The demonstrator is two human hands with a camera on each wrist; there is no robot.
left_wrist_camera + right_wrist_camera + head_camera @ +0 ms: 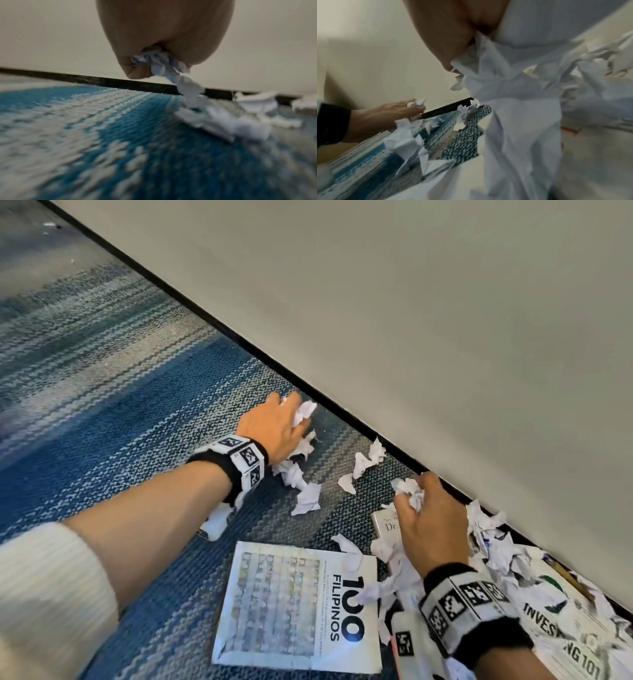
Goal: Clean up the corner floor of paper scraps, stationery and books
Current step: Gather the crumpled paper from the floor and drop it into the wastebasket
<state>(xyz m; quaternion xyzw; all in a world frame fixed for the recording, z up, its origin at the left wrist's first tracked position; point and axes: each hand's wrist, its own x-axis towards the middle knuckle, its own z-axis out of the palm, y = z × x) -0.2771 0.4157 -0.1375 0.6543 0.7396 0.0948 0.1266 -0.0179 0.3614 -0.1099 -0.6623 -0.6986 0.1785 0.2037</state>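
White crumpled paper scraps point(364, 462) lie strewn over the blue carpet along the wall. My left hand point(279, 424) grips a bunch of scraps point(304, 412); in the left wrist view the same wad point(154, 59) sticks out below the curled fingers. My right hand point(430, 520) holds another wad of scraps point(409, 491) above a small white book point(385, 525). The "100 Filipinos" book point(298, 607) lies flat in front. An "Investing 101" book point(561, 628) lies at right, half buried under scraps. The right wrist view is mostly filled by paper point(513, 94).
A pale wall with a black baseboard point(219, 325) runs diagonally from top left to bottom right. A pencil-like stick point(568, 575) lies by the baseboard at right. Blue and grey carpet point(102, 364) stretches away to the left.
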